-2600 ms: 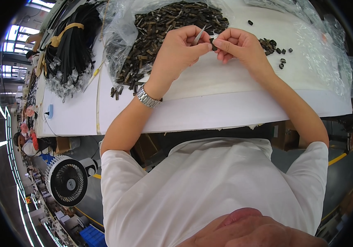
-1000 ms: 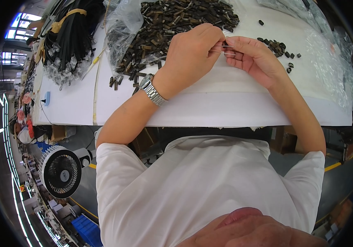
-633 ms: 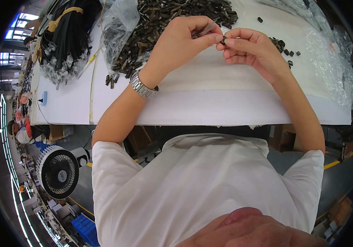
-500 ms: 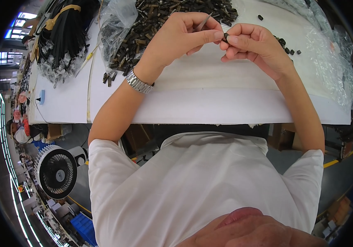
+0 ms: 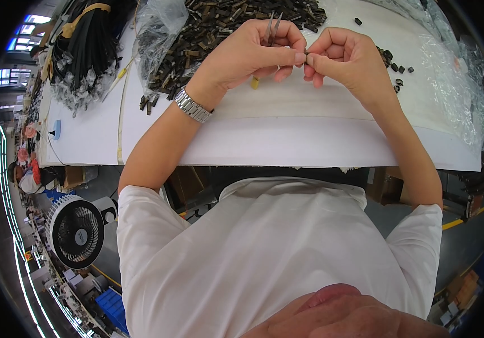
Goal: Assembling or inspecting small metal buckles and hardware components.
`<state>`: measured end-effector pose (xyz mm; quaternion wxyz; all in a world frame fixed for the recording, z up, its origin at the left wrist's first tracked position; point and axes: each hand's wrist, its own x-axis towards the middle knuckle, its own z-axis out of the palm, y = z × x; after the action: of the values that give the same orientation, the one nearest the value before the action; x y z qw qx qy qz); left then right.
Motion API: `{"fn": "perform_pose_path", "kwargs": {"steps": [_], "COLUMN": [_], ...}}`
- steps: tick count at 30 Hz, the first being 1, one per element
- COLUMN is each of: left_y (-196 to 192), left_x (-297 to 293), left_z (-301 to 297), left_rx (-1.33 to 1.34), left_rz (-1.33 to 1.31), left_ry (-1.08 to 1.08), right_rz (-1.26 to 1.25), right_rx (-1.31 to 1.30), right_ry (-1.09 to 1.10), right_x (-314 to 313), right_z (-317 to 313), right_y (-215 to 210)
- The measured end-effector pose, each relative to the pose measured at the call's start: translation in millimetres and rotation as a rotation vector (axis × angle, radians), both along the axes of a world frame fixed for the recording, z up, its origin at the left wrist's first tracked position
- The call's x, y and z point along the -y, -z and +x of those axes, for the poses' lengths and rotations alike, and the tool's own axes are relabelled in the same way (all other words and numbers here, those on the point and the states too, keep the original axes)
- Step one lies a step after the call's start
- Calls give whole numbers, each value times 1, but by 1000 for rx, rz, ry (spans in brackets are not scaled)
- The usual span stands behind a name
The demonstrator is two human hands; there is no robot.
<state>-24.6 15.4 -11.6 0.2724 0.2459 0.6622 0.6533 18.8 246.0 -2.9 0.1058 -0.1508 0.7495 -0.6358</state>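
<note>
My left hand (image 5: 253,53), with a metal watch (image 5: 192,105) on its wrist, is closed around tweezers (image 5: 269,30). Their two metal prongs stick up past the fingers, and a yellow end shows below the palm. My right hand (image 5: 349,59) is closed in a pinch on a small dark piece (image 5: 308,54). Thumb and fingertips of both hands meet at this piece and mostly hide it. Behind my left hand spreads a big heap of small dark brown and black pieces (image 5: 208,34). Several small black pieces (image 5: 394,67) lie just right of my right hand.
A bundle of black straps (image 5: 88,48) lies at the far left, beside crumpled clear plastic (image 5: 160,34) and a yellow-handled tool (image 5: 122,73). More clear plastic (image 5: 462,96) covers the table's right side. A fan (image 5: 78,231) stands below the white table (image 5: 287,141) at left.
The tweezers in my left hand have turned more upright, showing both prongs and the yellow end. My right hand has shifted slightly left and turned, uncovering more black pieces beside it.
</note>
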Motion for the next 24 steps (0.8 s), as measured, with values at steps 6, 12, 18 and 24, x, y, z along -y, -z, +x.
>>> {"fn": "perform_pose_path", "kwargs": {"steps": [6, 12, 18, 24], "left_y": [-17, -19, -5, -3], "left_x": [-8, -25, -34, -16], "left_z": [8, 24, 21, 9], "left_rx": [-248, -734, -737, -230], "left_rz": [-200, -446, -251, 91], "left_ry": [-33, -370, -579, -481], "right_rz": [-5, 66, 255, 77], "right_rx": [42, -108, -372, -423], "right_ry": [-24, 83, 207, 214], "right_x": [-1, 19, 23, 23], "right_z": [3, 7, -10, -28], "right_y": [-1, 12, 22, 29]}}
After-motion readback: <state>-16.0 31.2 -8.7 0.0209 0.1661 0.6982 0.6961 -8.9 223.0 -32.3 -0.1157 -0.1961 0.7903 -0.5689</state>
